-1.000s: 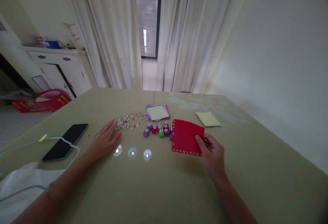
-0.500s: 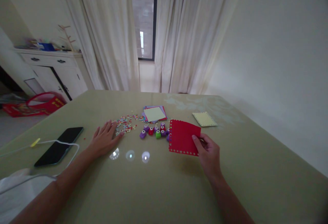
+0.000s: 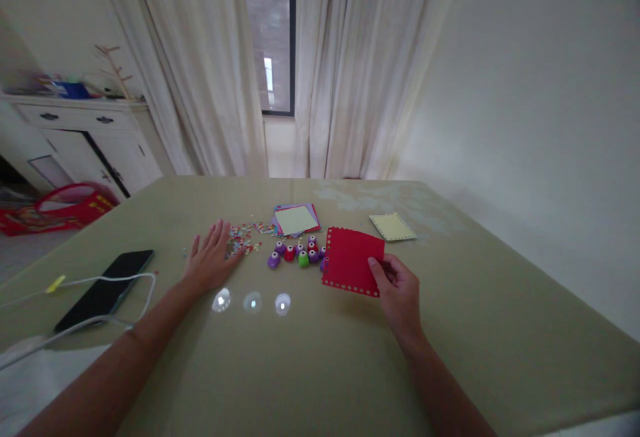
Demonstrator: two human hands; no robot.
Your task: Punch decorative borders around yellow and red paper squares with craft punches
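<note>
Pinched between the thumb and fingers of my right hand (image 3: 399,290) is a red card (image 3: 353,260), raised above the table, with small punched holes along several edges. My left hand (image 3: 211,260) lies with fingers spread at the left side of a scatter of colourful paper bits (image 3: 244,237), partly covering them. Between my hands sit several small craft punches, mostly purple, among them a green punch (image 3: 303,259) and a red punch (image 3: 289,253). The red card hides part of the rightmost punches.
Behind the punches lies a stack of coloured cards (image 3: 296,221), a pale one on top. A cream card (image 3: 393,227) with a punched border rests at the right. At left are a phone (image 3: 107,290) and a white cable (image 3: 80,322) passing by my left forearm.
The whole view has shifted slightly. My left hand has slid a little over the paper bits, with its fingers pointing farther forward. My right hand still holds the red card.
</note>
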